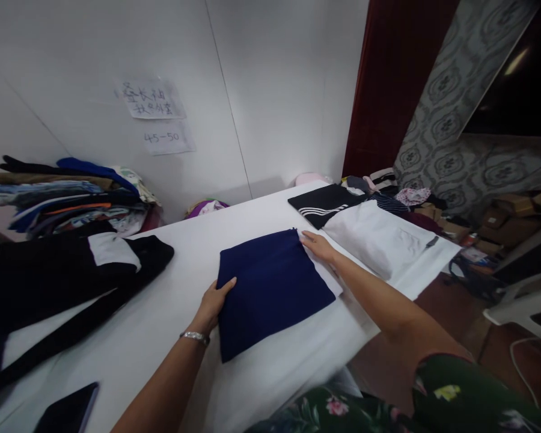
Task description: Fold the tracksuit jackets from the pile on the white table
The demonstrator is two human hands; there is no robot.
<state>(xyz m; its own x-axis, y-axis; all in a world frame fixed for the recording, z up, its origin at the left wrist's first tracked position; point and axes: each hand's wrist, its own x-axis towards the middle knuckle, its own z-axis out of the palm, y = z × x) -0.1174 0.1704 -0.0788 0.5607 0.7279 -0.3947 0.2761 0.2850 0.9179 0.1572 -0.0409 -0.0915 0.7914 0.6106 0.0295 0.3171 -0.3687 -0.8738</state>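
A dark navy garment [270, 288], folded into a neat flat rectangle, lies on the white table in front of me. My left hand [216, 300], with a bracelet at the wrist, grips its left edge, thumb on top and fingers underneath out of sight. At the far right corner my right hand [318, 245] holds the garment's edge, its fingers partly hidden. A strip of white material [327, 273] shows from under the garment along its right side.
Left lies a spread black garment [144, 252] with a white patch, a phone [67, 412] nearer me. A stack of folded clothes [72, 198] stands behind. Right are a folded black garment with white stripes [318, 201] and a white plastic bag [369, 234]. Cardboard boxes [505, 216] sit beyond.
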